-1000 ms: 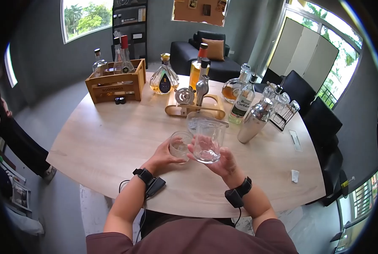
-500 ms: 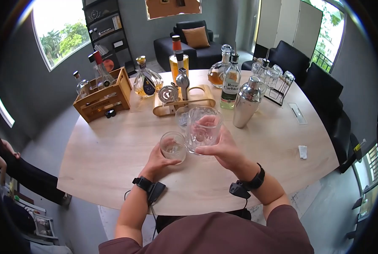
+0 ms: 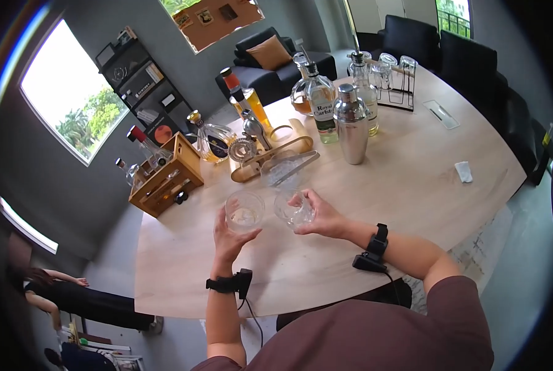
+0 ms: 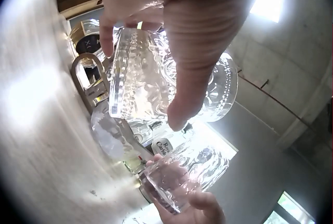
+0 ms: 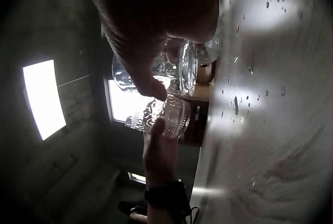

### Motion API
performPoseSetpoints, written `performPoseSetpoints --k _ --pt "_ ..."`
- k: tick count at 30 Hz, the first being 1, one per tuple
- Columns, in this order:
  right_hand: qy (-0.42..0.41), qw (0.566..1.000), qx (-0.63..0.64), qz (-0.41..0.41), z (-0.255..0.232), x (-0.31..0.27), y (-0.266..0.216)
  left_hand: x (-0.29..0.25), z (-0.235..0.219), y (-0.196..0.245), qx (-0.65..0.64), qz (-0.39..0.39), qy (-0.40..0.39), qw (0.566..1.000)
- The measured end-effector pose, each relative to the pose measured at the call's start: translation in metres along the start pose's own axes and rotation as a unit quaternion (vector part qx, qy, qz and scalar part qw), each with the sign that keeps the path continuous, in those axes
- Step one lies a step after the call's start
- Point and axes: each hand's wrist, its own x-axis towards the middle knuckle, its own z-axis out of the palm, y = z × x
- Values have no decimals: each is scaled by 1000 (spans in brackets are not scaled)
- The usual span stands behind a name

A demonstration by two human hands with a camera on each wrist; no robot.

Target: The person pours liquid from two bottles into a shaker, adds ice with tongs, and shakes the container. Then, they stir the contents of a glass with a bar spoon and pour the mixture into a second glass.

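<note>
My left hand (image 3: 229, 241) grips a patterned clear glass (image 3: 245, 210) round its side; in the left wrist view the thumb lies across the embossed glass (image 4: 140, 73). Beside it my right hand (image 3: 326, 217) holds a plainer clear glass (image 3: 293, 209), its thumb and fingers curled round the wall. The two glasses are side by side above the table (image 3: 190, 266), close together; whether they touch I cannot tell. Just behind them stands a clear bowl of ice (image 3: 282, 170) with tongs (image 3: 296, 168) lying across it.
A wooden bar-tool stand (image 3: 245, 173), a steel shaker (image 3: 352, 127), several bottles (image 3: 324, 111) and a glass rack (image 3: 397, 99) stand behind. A bottle crate (image 3: 168, 179) is at the far left, a crumpled tissue (image 3: 464, 172) at the right. Water drops show on the tabletop (image 5: 260, 130).
The right hand has turned its glass and brought it level beside the left one, away from in front of the ice bowl. The head view has tilted and shifted.
</note>
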Motion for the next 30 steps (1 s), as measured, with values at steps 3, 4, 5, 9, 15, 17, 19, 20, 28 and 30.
performPoseSetpoints --k 3,4,5,9,15,17,19,20,28,30 --pt "-12 999 31 13 9 -9 9 -1 -12 16 123 67 2 990" --pt "-21 999 27 16 11 -11 12 -1 -15 26 173 90 2 981" --pt "-30 999 22 19 12 -13 14 -2 -16 32 179 90 -4 980" --pt "-40 998 51 27 18 -20 18 -6 -15 53 248 112 -44 961" --pt "-39 999 17 -14 23 -25 20 -10 -8 76 277 107 -94 950" --pt "-51 998 -23 -31 22 -26 13 -9 -5 81 288 113 -106 945" --pt "-47 998 -21 -38 23 -27 13 -8 -4 84 327 136 -107 929" --pt "-45 998 -23 -46 23 -27 14 -7 -4 86 328 135 -110 928" --pt "-41 997 -26 -61 27 -29 20 -5 -6 92 410 176 -117 888" --pt "-39 996 -35 -66 27 -29 18 -5 -7 94 427 183 -117 878"
